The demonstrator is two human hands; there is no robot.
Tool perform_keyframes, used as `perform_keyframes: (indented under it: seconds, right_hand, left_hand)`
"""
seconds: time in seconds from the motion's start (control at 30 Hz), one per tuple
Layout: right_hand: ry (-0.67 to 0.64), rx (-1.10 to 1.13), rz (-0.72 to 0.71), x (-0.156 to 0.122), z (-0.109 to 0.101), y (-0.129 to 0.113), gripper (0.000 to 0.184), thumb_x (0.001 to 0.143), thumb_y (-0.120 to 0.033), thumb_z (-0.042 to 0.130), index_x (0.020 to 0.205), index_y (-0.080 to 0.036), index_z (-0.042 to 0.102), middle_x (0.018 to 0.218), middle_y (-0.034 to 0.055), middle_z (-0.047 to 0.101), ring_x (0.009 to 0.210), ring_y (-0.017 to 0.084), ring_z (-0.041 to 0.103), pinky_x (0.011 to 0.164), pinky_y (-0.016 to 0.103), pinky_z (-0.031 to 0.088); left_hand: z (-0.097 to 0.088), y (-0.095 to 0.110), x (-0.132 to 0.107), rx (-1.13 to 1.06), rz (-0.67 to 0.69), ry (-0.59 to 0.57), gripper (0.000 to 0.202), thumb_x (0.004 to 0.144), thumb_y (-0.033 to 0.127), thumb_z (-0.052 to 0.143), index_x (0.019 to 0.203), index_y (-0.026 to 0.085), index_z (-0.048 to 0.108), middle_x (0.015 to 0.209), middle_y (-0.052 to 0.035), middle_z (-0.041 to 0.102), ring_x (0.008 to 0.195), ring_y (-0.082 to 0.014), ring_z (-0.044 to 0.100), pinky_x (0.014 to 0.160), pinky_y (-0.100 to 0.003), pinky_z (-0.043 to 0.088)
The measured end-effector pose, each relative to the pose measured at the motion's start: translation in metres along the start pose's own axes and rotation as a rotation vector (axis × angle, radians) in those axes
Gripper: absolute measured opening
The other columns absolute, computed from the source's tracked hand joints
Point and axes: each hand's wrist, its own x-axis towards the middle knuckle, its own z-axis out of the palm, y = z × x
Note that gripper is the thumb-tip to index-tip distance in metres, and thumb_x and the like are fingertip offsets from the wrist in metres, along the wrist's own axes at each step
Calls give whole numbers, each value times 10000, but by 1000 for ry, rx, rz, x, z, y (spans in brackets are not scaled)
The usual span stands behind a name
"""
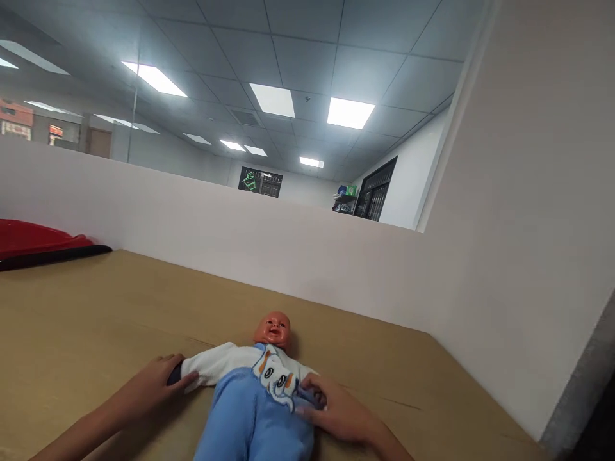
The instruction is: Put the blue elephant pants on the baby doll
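1. A baby doll [254,397] in blue and white clothes lies face up on a tan table [120,307], its bald head [273,331] pointing away from the viewer.
2. The left hand [158,381] grasps the end of one white sleeve [211,363]; the right hand [336,410] curls at the doll's other side, whether gripping, I cannot tell.
3. The doll looks light: head hard, probably slippery; clothed body likely soft, the torso probably the surest hold.

pale wall [288,250], tan tabletop [120,314], grey tiled ceiling [307,38], bright light panels [352,113], dark barred windows [376,193] beyond
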Motion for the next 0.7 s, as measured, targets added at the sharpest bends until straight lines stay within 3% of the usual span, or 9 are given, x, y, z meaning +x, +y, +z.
perform_keyframes:
  seconds: [0.1, 0.2, 0.3, 0.4, 0.5, 0.57, 0.6, 0.7]
  right_hand:
    - [83, 8, 5, -23, 9, 11, 329, 886, -503, 738, 1146, -302, 731, 1138, 92, 745, 1048, 325, 672, 960, 455, 528]
    - [227, -25, -42, -36, 18, 18, 287, 923, -343, 652, 1195, -294, 728, 1271, 94, 740, 1173, 310, 671, 1078, 452, 497]
    - [356, -155, -71, -50, 18, 34, 426, 882, -241, 641, 1301, -289, 703, 1414, 104, 691, 1340, 317, 608, 1185, 464, 431]
    - [434, -267, 10, -67, 14, 65, 603, 809, -255, 709, 1410, -275, 663, 1461, 123, 671, 1375, 353, 588, 1214, 500, 406]
    - [511, -262, 88, -82, 14, 97, 671, 736, -261, 747, 1400, -218, 670, 1413, 159, 706, 1334, 379, 624, 1183, 509, 438]
    - [548, -162, 136, -88, 15, 107, 559, 727, -266, 743, 1282, -209, 725, 1286, 152, 770, 1213, 358, 695, 1091, 471, 507]
    - [545, -85, 153, -89, 14, 108, 461, 739, -280, 739, 1195, -216, 751, 1198, 135, 799, 1119, 336, 729, 1008, 437, 544]
    - [532, 154, 131, -85, 5, 98, 246, 789, -374, 777, 985, -226, 765, 948, 81, 821, 859, 266, 752, 770, 347, 558]
  left_hand:
    - [2, -2, 2, 53, 0, 8, 724, 867, 767, 385, 1074, 154, 709, 1156, -245, 772, 1132, -451, 710, 1023, -553, 508]
    - [6, -6, 5, 110, -9, 35, 712, 883, 665, 392, 1190, 102, 702, 1240, -279, 739, 1197, -486, 673, 1045, -626, 487]
    - [8, 9, 4, 155, 28, 113, 676, 887, 496, 433, 1373, 67, 623, 1448, -286, 631, 1357, -482, 560, 1122, -657, 425]
    - [9, 61, -2, 88, 276, 200, 496, 968, 389, 450, 1378, 168, 623, 1461, -189, 630, 1371, -379, 542, 1181, -574, 419]
    - [18, 135, -5, 16, 556, 114, 343, 1087, 323, 436, 1362, 259, 632, 1431, -99, 655, 1364, -289, 557, 1186, -485, 446]
    - [32, 178, 0, 153, 642, 3, 280, 1042, 217, 577, 1302, 271, 668, 1393, -71, 681, 1359, -283, 576, 1181, -474, 456]
    - [41, 195, 5, 254, 646, -22, 248, 1008, 196, 653, 1246, 248, 698, 1334, -88, 711, 1327, -314, 605, 1171, -515, 464]
    - [65, 222, 23, 373, 714, -104, 129, 883, 208, 843, 969, 185, 750, 1058, -113, 781, 1099, -381, 711, 1008, -550, 551]
